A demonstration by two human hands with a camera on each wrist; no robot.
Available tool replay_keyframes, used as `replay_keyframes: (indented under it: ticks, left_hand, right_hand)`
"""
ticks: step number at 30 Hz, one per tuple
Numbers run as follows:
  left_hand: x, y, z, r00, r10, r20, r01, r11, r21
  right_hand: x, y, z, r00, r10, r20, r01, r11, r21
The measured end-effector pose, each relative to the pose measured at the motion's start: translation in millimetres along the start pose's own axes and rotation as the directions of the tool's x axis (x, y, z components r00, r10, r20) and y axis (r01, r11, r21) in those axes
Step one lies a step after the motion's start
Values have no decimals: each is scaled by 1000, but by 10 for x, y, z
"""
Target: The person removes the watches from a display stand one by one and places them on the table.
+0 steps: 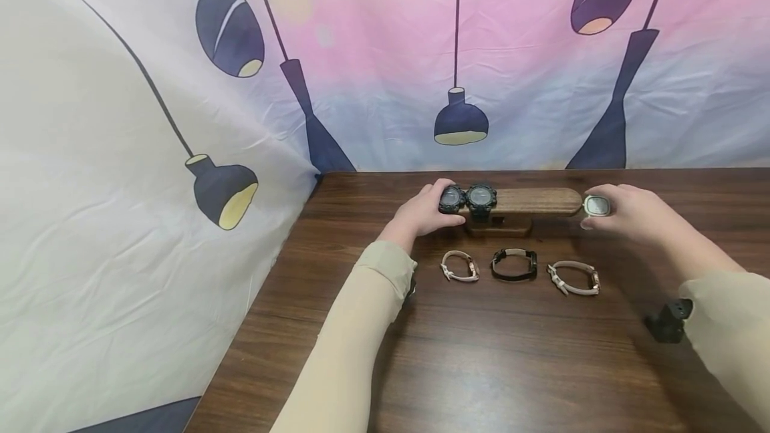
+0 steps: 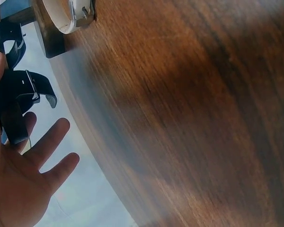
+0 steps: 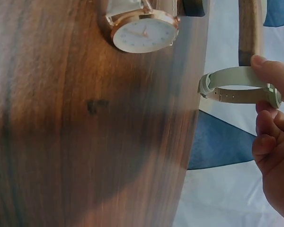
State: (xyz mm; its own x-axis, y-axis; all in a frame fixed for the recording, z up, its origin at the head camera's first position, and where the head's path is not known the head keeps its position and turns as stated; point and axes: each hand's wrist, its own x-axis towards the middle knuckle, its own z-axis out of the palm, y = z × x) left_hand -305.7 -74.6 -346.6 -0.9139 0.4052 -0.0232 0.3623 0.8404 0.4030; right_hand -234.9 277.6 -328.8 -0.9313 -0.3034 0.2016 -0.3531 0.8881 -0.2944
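Pinching the green watch (image 1: 597, 205) between thumb and fingers, my right hand (image 1: 630, 211) holds it just off the right end of the stand (image 1: 538, 200), with the face turned upward; whether its strap touches the wood I cannot tell. The strap is buckled into a loop, and in the right wrist view my thumb presses its top near the case while a fingertip meets it from below; my other fingers are curled in towards the palm. The stand, a wooden bar on a low foot, runs along the table (image 1: 499, 359) near its far edge. At the stand's left end my left hand (image 1: 422, 212) grips the outer black watch (image 1: 451, 199), with thumb below and fingers above, while at least two of my fingers reach out spread in the left wrist view. Right beside it on the bar sits the inner black watch (image 1: 480, 196). On the table, on the near side of the stand, three more lie in a row: the white watch (image 1: 474, 272) towards the left edge, the black-banded watch (image 1: 532, 265) in the middle, and the rose-gold watch (image 1: 595, 283) towards the right, its pale strap looped. Behind the far edge hangs a cloth (image 1: 385, 99) printed with lamps.
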Motion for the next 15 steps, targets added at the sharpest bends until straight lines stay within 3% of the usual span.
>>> replay_keyframes:
  ticks: [15]
  left_hand:
    - [4, 14, -15, 1000, 1, 11, -1, 1000, 0]
  right_hand:
    - [-182, -67, -7, 998, 21, -61, -19, 999, 34]
